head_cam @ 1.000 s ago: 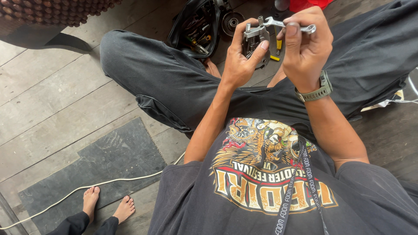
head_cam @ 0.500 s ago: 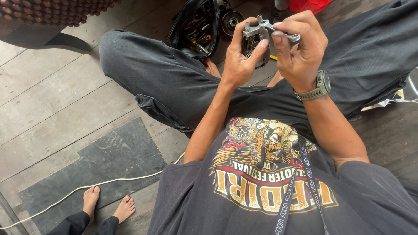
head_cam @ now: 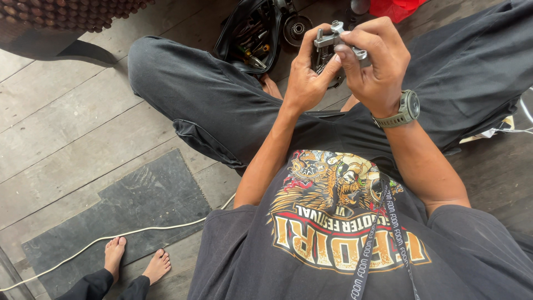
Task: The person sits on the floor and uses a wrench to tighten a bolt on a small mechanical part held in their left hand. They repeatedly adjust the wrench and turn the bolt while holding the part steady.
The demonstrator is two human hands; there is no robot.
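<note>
Metal puller tool (head_cam: 333, 41) is held up in front of the chest, over the crossed legs. Head view: left hand (head_cam: 308, 78) is clenched on its lower body, right hand (head_cam: 375, 64) is closed over the top crossbar and screw. Best handled with the body kept steady in the left grip while only the right fingers turn. Nearby: open black tool bag (head_cam: 250, 36), round bearing part (head_cam: 297, 28), white cable (head_cam: 139, 232), another person's bare feet (head_cam: 136, 261) on the plank floor (head_cam: 66, 139). Nothing is seen blocking the hands.

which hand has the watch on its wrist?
The right hand: a grey-green wristwatch sits on its wrist. The left hand has a bare wrist. Both grip the same small metal part.
</note>
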